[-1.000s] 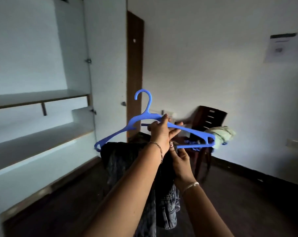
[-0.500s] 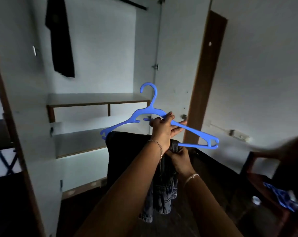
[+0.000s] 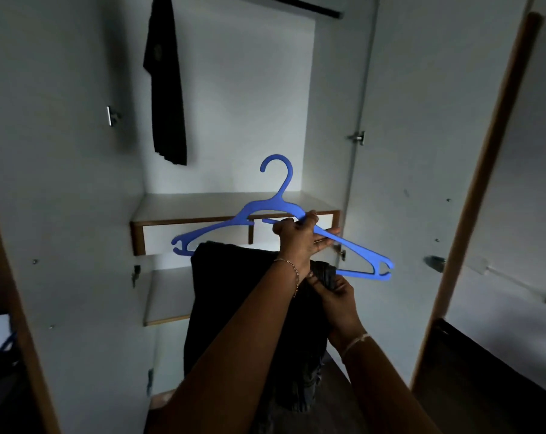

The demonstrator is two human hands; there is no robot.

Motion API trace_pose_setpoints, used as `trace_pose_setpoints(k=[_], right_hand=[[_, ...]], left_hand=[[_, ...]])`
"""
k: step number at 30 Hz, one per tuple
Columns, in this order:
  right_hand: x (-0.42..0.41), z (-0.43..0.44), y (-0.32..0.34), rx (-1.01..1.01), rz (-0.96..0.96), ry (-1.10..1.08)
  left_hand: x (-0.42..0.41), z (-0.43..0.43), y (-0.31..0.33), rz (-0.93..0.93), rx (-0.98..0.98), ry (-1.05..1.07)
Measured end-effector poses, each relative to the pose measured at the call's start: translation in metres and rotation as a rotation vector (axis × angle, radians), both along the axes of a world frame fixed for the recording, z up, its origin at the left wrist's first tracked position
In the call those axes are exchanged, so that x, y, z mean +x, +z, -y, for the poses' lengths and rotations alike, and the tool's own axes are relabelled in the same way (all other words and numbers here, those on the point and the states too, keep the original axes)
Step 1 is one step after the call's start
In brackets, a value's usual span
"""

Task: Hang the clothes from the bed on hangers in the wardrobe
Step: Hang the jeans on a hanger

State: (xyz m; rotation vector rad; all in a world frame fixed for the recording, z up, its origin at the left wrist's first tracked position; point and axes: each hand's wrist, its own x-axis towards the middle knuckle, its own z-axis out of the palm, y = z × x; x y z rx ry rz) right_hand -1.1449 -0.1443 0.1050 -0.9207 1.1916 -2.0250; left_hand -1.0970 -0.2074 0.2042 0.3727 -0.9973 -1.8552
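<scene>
A blue plastic hanger (image 3: 276, 208) is held up in front of the open wardrobe, hook upward. My left hand (image 3: 299, 238) grips its upper right arm near the neck. Dark jeans (image 3: 234, 296) are folded over the hanger's lower bar and hang down in front of me. My right hand (image 3: 334, 292) pinches the jeans' edge at the bar, just below my left hand. The wardrobe rail (image 3: 299, 6) runs across the top, with a dark garment (image 3: 166, 89) hanging at its left.
Two white shelves (image 3: 202, 203) sit in the wardrobe behind the hanger. The open wardrobe doors stand at left (image 3: 61, 214) and right (image 3: 406, 183). A brown door frame (image 3: 484, 183) is at the right. Dark floor lies below.
My view has swung left and closer, from the room with a chair to facing the open wardrobe. Both hands keep the same hold on hanger and jeans.
</scene>
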Motion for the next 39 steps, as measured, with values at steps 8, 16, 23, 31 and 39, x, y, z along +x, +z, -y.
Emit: trace_pose_setpoints(k=[8, 16, 23, 31, 39], right_hand=[[-0.064, 0.130, 0.005, -0.030, -0.027, 0.128], [-0.143, 0.267, 0.049, -0.090, -0.130, 0.226], [-0.165, 0.373, 0.101, -0.226, -0.197, 0.090], [-0.162, 0.521, 0.156, -0.212, -0.299, -0.142], [-0.145, 0.658, 0.243, -0.279, -0.353, -0.303]], left_hand=[[-0.043, 0.124, 0.011, -0.038, 0.029, 0.047], [-0.100, 0.240, 0.051, 0.088, -0.121, 0.221], [-0.082, 0.333, 0.093, 0.496, -0.345, 0.272], [-0.045, 0.493, 0.086, 0.892, -0.767, 0.647], [-0.029, 0.638, 0.136, 0.927, -0.948, 0.679]])
